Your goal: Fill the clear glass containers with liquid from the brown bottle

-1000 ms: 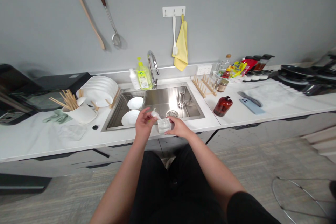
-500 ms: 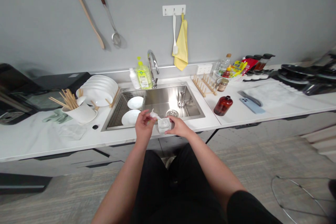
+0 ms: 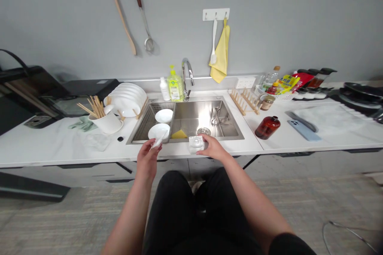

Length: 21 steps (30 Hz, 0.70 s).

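Observation:
My left hand pinches a small white crumpled piece, like thin plastic or tissue, by the sink's front edge. In my right hand is a small whitish square container with a round shape on its upper face; fingers and thumb grip its right side. The container is held over the front rim of the steel sink. Two white bowls, a rear one and a front one, sit in the wire basket on the sink's left side. A yellow cloth or sponge lies beside the basket.
Left of the sink stand racked white plates and a white chopstick holder. A dish soap bottle is near the faucet. To the right are a brown bottle, a wooden rack and a blue phone.
My left hand has moved left, drawing the white crumpled piece away from the container. My right hand still holds the container. The view has shifted left, and the yellow item now shows.

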Available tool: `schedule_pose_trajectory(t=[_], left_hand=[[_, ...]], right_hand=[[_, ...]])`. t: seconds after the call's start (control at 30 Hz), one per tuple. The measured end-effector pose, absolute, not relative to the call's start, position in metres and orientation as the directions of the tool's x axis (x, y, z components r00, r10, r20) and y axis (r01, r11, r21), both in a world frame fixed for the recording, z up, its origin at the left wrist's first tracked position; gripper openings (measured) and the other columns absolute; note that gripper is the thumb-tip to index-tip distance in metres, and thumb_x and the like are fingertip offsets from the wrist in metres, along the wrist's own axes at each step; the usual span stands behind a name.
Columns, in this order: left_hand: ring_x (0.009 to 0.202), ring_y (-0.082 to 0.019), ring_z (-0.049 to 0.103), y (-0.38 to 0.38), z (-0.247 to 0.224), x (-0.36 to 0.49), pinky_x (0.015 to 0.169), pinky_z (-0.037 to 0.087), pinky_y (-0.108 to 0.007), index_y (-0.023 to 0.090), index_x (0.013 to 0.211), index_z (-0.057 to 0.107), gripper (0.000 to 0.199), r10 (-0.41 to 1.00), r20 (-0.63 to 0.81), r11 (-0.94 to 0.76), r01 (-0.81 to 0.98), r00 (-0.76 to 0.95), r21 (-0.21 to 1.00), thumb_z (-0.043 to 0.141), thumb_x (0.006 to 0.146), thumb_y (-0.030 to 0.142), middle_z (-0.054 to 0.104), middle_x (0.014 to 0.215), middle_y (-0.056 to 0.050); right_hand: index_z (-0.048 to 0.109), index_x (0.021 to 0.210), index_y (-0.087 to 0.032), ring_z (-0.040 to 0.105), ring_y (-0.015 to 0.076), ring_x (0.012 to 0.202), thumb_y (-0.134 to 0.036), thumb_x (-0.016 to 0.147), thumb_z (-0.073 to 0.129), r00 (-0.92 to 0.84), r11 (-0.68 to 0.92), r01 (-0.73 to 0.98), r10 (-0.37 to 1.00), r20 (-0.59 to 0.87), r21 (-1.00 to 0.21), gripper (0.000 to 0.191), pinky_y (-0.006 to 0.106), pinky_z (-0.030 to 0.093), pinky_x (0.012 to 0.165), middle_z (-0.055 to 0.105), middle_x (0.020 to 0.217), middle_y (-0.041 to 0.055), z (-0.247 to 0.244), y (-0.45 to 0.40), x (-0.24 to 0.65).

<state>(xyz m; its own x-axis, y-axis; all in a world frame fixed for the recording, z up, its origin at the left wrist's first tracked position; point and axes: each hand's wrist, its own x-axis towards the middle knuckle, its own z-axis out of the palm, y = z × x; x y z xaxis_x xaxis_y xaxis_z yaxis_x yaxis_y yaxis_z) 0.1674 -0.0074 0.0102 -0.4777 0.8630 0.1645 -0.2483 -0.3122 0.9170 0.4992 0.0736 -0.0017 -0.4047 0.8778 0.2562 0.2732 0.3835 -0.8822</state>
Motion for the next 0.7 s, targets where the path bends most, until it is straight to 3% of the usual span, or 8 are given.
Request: schedule_pose_trajectory(t=[0.1, 0.2, 0.3, 0.43, 0.57, 0.7], left_hand=[[0.095, -0.023, 0.079, -0.026, 0.006, 0.109, 0.097, 0.065, -0.044, 0.022, 0.104, 0.075, 0.043, 0.766, 0.146, -0.315, -0.169, -0.626, 0.934, 0.095, 0.07, 0.039, 0.076, 0.101, -0.003], [0.093, -0.023, 0.077, -0.039, 0.001, 0.046, 0.099, 0.064, -0.045, 0.02, 0.107, 0.073, 0.052, 0.583, 0.152, -0.27, -0.014, -0.798, 0.963, 0.095, 0.066, 0.044, 0.069, 0.089, 0.001], [0.094, -0.024, 0.073, -0.046, -0.003, -0.007, 0.097, 0.063, -0.045, 0.018, 0.117, 0.073, 0.057, 0.433, 0.232, 0.018, 0.265, -0.871, 0.964, 0.084, 0.076, 0.056, 0.073, 0.098, -0.003], [0.102, -0.034, 0.073, -0.044, -0.004, -0.045, 0.101, 0.058, -0.05, 0.02, 0.119, 0.08, 0.053, 0.501, 0.347, 0.441, 0.579, -0.793, 0.686, 0.072, 0.085, 0.06, 0.078, 0.105, -0.01], [0.108, -0.041, 0.072, -0.034, -0.004, -0.053, 0.097, 0.056, -0.052, 0.018, 0.125, 0.083, 0.058, 0.617, 0.394, 0.499, 0.725, -0.682, 0.474, 0.066, 0.09, 0.061, 0.079, 0.103, -0.017], [0.106, -0.042, 0.07, -0.023, -0.008, -0.051, 0.092, 0.056, -0.05, 0.018, 0.13, 0.082, 0.06, 0.62, 0.382, 0.526, 0.725, -0.685, 0.444, 0.065, 0.092, 0.06, 0.078, 0.096, -0.017]], right_hand=[[0.075, 0.14, -0.022, 0.076, 0.0326, 0.113, -0.042, 0.065, 0.106, -0.39, 0.381, 0.295, 0.885, 0.254, -0.876, 0.083, 0.045, 0.061, 0.105, 0.082, 0.124, 0.0079, -0.004, 0.074, 0.499], [0.075, 0.14, -0.021, 0.076, 0.0335, 0.115, -0.042, 0.065, 0.106, -0.398, 0.383, 0.298, 0.883, 0.251, -0.874, 0.083, 0.045, 0.06, 0.106, 0.082, 0.126, 0.0096, -0.006, 0.075, 0.498], [0.076, 0.138, -0.02, 0.076, 0.0346, 0.116, -0.042, 0.066, 0.106, -0.396, 0.386, 0.303, 0.883, 0.253, -0.871, 0.081, 0.047, 0.06, 0.107, 0.082, 0.128, 0.0111, -0.007, 0.077, 0.498], [0.076, 0.137, -0.02, 0.077, 0.0343, 0.114, -0.042, 0.066, 0.105, -0.392, 0.395, 0.307, 0.882, 0.263, -0.866, 0.08, 0.047, 0.06, 0.105, 0.083, 0.126, 0.0105, -0.007, 0.077, 0.498], [0.076, 0.138, -0.021, 0.077, 0.0345, 0.115, -0.042, 0.066, 0.105, -0.39, 0.393, 0.297, 0.882, 0.265, -0.87, 0.081, 0.047, 0.061, 0.106, 0.083, 0.127, 0.0106, -0.007, 0.076, 0.498], [0.076, 0.14, -0.021, 0.077, 0.0356, 0.117, -0.043, 0.066, 0.105, -0.391, 0.382, 0.301, 0.885, 0.252, -0.874, 0.082, 0.048, 0.06, 0.108, 0.082, 0.129, 0.011, -0.006, 0.076, 0.498]])
